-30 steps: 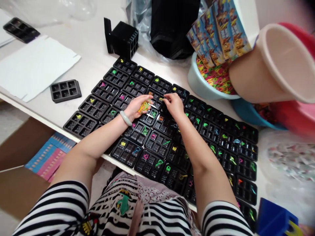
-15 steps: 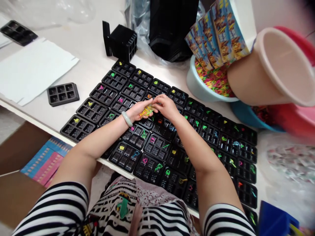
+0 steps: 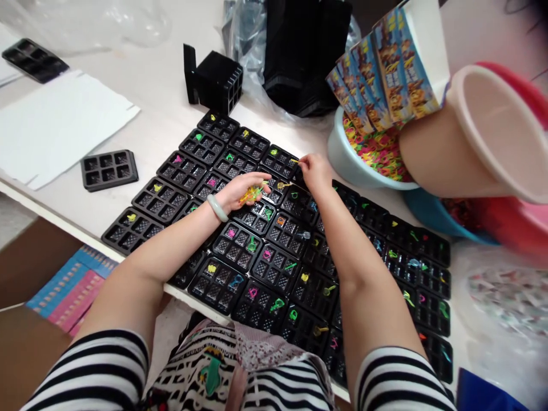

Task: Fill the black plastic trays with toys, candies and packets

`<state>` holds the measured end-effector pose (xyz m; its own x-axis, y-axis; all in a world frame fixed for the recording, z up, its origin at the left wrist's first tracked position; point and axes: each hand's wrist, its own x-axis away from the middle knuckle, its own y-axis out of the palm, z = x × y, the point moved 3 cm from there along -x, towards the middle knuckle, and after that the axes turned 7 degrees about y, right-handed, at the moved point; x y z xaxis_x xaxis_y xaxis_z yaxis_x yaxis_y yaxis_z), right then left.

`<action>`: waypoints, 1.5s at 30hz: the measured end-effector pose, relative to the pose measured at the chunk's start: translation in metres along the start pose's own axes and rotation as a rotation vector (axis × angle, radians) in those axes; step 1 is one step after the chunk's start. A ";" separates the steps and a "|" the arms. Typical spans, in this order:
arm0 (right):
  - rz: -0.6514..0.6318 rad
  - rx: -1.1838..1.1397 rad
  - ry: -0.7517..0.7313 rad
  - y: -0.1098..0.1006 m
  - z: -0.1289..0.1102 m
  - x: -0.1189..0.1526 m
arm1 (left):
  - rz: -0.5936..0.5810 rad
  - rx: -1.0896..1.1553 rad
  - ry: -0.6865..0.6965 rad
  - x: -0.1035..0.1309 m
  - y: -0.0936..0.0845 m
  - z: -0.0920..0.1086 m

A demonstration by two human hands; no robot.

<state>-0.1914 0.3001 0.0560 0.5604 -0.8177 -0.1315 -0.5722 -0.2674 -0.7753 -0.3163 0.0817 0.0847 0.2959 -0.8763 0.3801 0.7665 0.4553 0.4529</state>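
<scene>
My left hand (image 3: 242, 191), with a pale bangle (image 3: 217, 208) at the wrist, is cupped around a bunch of small yellow, green and orange plastic pieces (image 3: 252, 194). It hovers over the middle of the black six-compartment trays (image 3: 276, 268), laid edge to edge in rows. To its right, over the far row, my right hand (image 3: 315, 171) pinches a small yellow plastic piece (image 3: 294, 161) at its fingertips. Many trays hold small colored pieces, such as a yellow one (image 3: 212, 268) and a blue one (image 3: 236, 280). My forearms hide some trays.
A pale blue basin (image 3: 359, 165) of colorful small pieces stands at the right, with printed boxes (image 3: 385, 74) and a beige bucket (image 3: 449, 131) leaning over it. A black tray stack (image 3: 218, 80) stands at the back. White card (image 3: 55, 125) and stacked trays (image 3: 109, 169) lie left.
My right hand has moved away from my left palm, right and slightly back to the far row, with a yellow piece in its fingertips. My left hand stays nearly in place.
</scene>
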 end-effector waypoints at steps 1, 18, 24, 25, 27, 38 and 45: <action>0.001 0.027 0.022 0.001 0.002 -0.006 | 0.018 -0.016 0.009 -0.001 0.000 0.001; -0.476 -0.675 0.244 0.068 -0.093 0.026 | 0.232 -0.133 0.184 -0.030 -0.033 0.026; -0.130 -0.350 0.153 0.069 -0.083 -0.020 | 0.316 -0.141 0.205 -0.043 -0.058 0.052; -0.080 -0.268 0.123 0.068 -0.080 -0.029 | 0.332 -0.143 0.211 -0.045 -0.063 0.057; -0.036 -0.112 0.095 0.068 -0.075 -0.046 | 0.356 -0.155 0.217 -0.049 -0.073 0.067; -0.366 -0.304 -0.129 0.101 -0.125 -0.026 | 0.227 -0.229 0.088 -0.058 -0.081 0.061; -0.376 -0.408 0.017 0.085 -0.098 -0.004 | 0.119 -0.235 0.014 -0.040 -0.085 0.058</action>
<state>-0.3004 0.2307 0.0511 0.7633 -0.6346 0.1207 -0.5216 -0.7158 -0.4644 -0.4258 0.0872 0.0776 0.3980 -0.8218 0.4077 0.8368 0.5073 0.2057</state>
